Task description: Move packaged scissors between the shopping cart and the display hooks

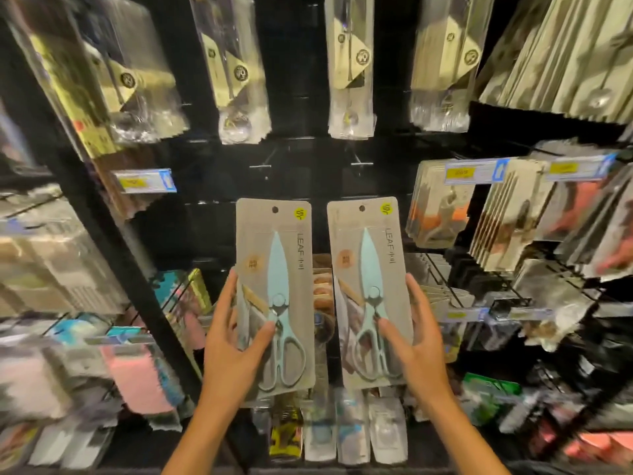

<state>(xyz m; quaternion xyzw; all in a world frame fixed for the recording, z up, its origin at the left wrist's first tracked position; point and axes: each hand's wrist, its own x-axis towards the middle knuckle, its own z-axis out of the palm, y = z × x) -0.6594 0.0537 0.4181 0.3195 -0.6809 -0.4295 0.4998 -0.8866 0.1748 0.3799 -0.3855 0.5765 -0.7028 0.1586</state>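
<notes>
Two grey cards, each with light-blue scissors under clear plastic, are held upright in front of a dark display wall. My left hand grips the left scissors pack, thumb across its front and fingers behind its left edge. My right hand grips the right scissors pack the same way from its right edge. Each card has a punched hole at the top. Two bare display hooks stick out of the wall just above the packs. The shopping cart is out of view.
Packaged utensils hang in rows above. Stacked packs with blue and yellow price tags hang to the right, and more blurred goods fill the left racks. A black upright post runs diagonally on the left. Small packs hang below.
</notes>
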